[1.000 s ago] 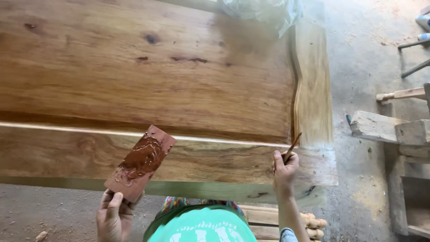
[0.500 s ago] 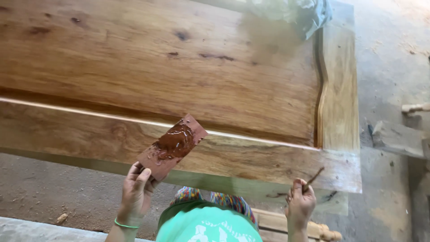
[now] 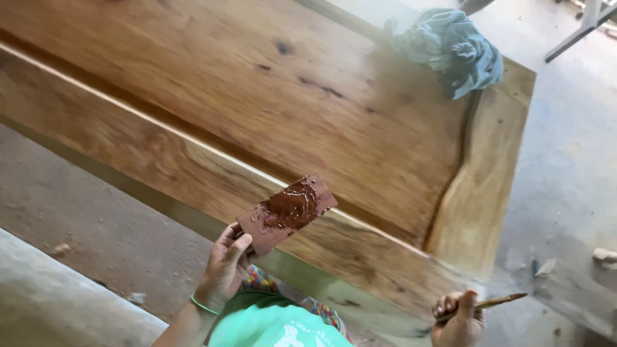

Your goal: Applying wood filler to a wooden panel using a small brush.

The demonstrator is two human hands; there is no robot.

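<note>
My left hand point(image 3: 225, 265) grips the lower end of a small flat wooden board point(image 3: 286, 213) smeared with glossy reddish-brown paste, held over the near edge of a large wooden panel point(image 3: 270, 109). My right hand point(image 3: 457, 321) is low at the bottom right, closed around a thin stick point(image 3: 488, 302) with a brown-stained tip pointing right, just off the panel's near corner. The panel has a raised frame, a grooved inner border and dark knots.
A crumpled blue-grey cloth point(image 3: 453, 48) lies on the panel's far right corner. Dusty concrete floor point(image 3: 565, 180) surrounds the panel, with wood scraps point(image 3: 604, 254) at the right. A grey ledge point(image 3: 58, 302) runs at the lower left.
The view has tilted and swung left. My right hand has dropped away from the panel's edge with the stick. My left hand keeps holding the paste board, now nearer the middle.
</note>
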